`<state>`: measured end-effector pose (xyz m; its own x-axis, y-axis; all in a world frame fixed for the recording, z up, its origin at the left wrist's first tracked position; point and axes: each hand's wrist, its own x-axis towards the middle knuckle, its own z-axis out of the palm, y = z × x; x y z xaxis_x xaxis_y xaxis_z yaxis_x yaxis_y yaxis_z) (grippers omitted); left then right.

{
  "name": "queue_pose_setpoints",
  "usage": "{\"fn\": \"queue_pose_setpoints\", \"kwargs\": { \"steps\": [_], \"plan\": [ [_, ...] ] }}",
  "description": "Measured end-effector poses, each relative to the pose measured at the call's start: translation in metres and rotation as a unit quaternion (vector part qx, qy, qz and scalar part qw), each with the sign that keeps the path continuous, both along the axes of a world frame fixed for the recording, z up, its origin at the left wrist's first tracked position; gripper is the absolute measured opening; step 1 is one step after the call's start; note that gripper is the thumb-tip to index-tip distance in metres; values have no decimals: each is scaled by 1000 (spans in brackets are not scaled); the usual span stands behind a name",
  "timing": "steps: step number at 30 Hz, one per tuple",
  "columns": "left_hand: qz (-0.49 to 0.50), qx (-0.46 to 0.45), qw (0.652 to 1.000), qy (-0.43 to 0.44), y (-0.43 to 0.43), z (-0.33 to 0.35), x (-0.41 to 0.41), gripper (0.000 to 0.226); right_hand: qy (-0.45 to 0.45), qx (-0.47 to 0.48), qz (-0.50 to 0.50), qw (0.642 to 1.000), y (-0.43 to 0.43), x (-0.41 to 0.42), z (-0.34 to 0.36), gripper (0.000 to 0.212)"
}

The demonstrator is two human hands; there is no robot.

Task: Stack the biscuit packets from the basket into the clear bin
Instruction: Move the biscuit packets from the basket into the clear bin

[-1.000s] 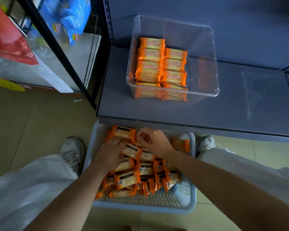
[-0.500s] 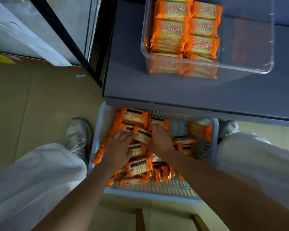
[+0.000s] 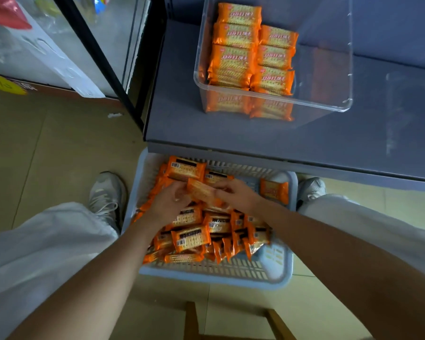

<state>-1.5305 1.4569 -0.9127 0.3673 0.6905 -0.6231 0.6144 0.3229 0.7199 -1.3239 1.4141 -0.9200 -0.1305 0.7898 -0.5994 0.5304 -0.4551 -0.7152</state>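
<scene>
Tiled floor [image 3: 59, 148] under the grey shelf's [image 3: 231, 133] front edge carries the basket [image 3: 216, 282]. Above its far edge, one biscuit packet [image 3: 200, 190] is pinched at both ends by the curled fingers of the left hand [image 3: 168, 202] and right hand [image 3: 238, 195], probably to be squared for stacking. Loose packets [image 3: 192, 238] are heaped below. Stacked packets [image 3: 233, 60] are kept against the clear bin's [image 3: 329, 104] left wall, leaving room.

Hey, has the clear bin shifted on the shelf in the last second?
No. The clear bin sits in the same spot behind the front edge of the grey shelf; only the camera moved.

clear bin [image 3: 324, 106]: far side cropped | basket [image 3: 216, 280]: far end under shelf [image 3: 231, 133]
</scene>
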Motion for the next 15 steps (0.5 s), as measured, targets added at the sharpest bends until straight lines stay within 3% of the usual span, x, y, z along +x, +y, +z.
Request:
{"fn": "queue_pose_setpoints", "kwargs": {
  "steps": [3, 8, 15],
  "plan": [
    [49, -18, 999, 3, -4, 19, 2, 15, 60, -16, -82, 995, -4, 4, 15, 18],
    [88, -72, 992, -51, -11, 46, 4, 24, 72, -9, -129, 989, -10, 10, 25, 22],
    [134, -85, 985, -62, -15, 57, 24, 23, 97, -13, -165, 981, -23, 20, 46, 14]
  ]
}}
